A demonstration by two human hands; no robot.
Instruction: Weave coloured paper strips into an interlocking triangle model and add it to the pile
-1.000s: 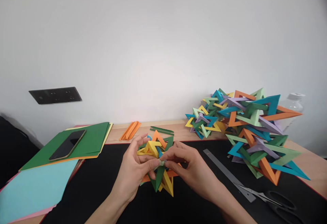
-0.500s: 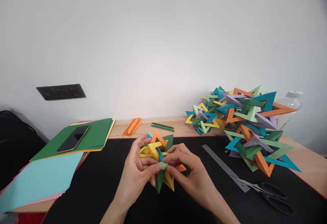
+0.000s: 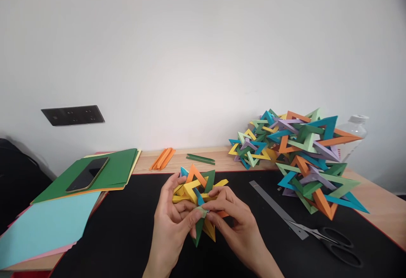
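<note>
Both hands hold a small paper model (image 3: 196, 187) of interlocked yellow, orange, dark green and blue triangle frames, above a black mat (image 3: 120, 235). My left hand (image 3: 173, 223) cups its left side, thumb pressed to a pale green tip at the front. My right hand (image 3: 233, 223) pinches that same tip from the right, fingers curled around the model. A dark green point hangs down between the two hands.
Two finished multicoloured paper stars, one small (image 3: 252, 147) and one large (image 3: 312, 159), sit at the right. A metal ruler (image 3: 275, 208) and scissors (image 3: 333, 244) lie beside them. Orange strips (image 3: 163, 158), a green strip (image 3: 200, 159), coloured sheets (image 3: 47, 223) and a phone (image 3: 87, 173) lie left.
The two hands have kept their pinch on the model and drawn slightly closer together and lower. The view has shifted a little.
</note>
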